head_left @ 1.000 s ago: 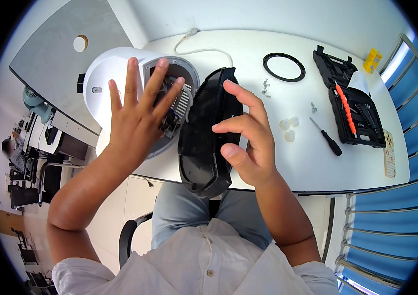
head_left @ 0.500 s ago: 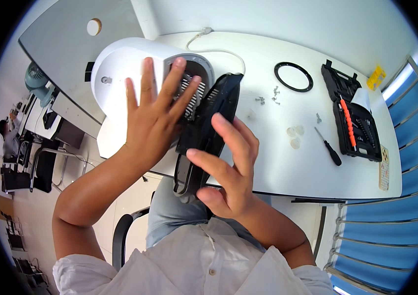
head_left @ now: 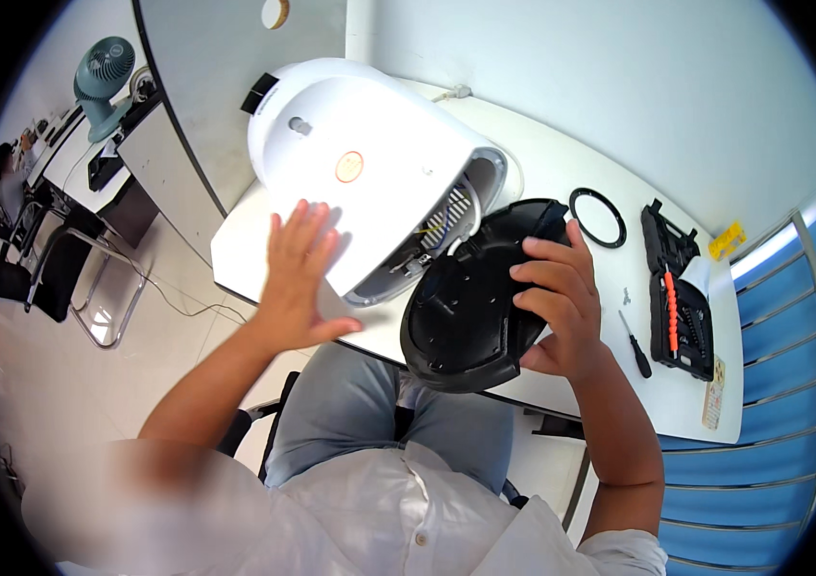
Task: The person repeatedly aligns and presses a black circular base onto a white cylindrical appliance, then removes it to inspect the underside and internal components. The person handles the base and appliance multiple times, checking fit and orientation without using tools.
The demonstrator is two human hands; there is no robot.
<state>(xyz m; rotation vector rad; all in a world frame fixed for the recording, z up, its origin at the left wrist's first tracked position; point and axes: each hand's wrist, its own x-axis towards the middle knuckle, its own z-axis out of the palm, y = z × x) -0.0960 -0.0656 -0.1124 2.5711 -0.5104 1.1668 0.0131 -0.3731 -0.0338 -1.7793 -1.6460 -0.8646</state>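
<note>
A white rounded appliance housing (head_left: 384,154) lies on its side on the table, its exposed end facing right. Inside that end I see a slotted metal plate (head_left: 446,221), wires and a grey rim. My left hand (head_left: 295,278), open with fingers spread, is at the housing's near lower side; whether it presses on it I cannot tell. My right hand (head_left: 562,312) grips the right edge of a black plastic cover (head_left: 466,307), fingers on its inner face and thumb below. The cover is tilted at the table's front edge, beside the exposed end, and a pale wire shows between them.
A black ring (head_left: 599,218) and a screwdriver (head_left: 636,348) lie to the right, with small screws (head_left: 626,296) close by. Beyond them an open black toolbox (head_left: 682,317) holds an orange-shafted tool. A grey partition (head_left: 206,96) stands left; farther off are a fan (head_left: 106,77) and a seated person.
The black cover has swung away from the housing's end, turning its inner face up. My left hand has moved off that end to the near side. The housing appears turned.
</note>
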